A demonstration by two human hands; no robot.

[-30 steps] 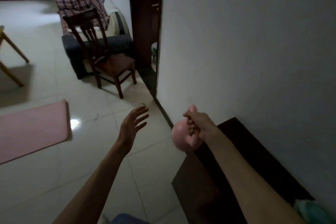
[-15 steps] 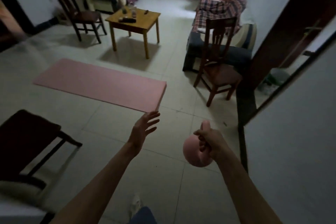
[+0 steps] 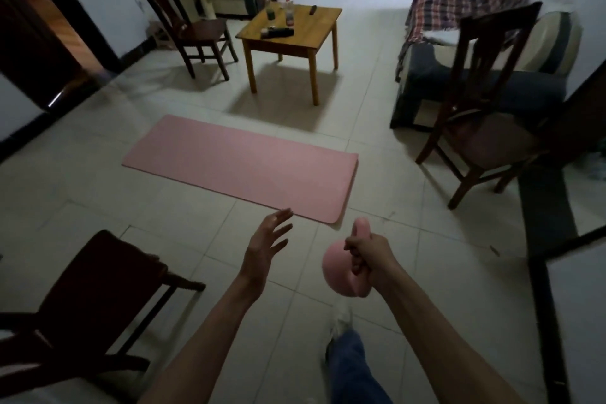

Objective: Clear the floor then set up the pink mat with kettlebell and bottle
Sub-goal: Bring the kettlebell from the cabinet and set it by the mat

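Note:
The pink mat (image 3: 242,166) lies flat on the tiled floor in the middle of the room. My right hand (image 3: 369,256) is shut around the handle of a pink kettlebell (image 3: 337,272), held in the air just short of the mat's near right corner. My left hand (image 3: 265,244) hovers beside it, fingers spread, holding nothing. A clear bottle with a red cap (image 3: 290,14) stands on the small wooden table (image 3: 314,33) beyond the mat.
Dark wooden chairs stand at the near left (image 3: 95,292), far left (image 3: 187,20) and right (image 3: 482,115). A sofa with a plaid cloth (image 3: 465,0) lines the right side. An open doorway (image 3: 36,43) is at the left. My leg (image 3: 347,361) steps forward below.
My view has swung left from the wall to the room, and I have stepped closer to the mat. The kettlebell stays in my right hand; my left hand stays open.

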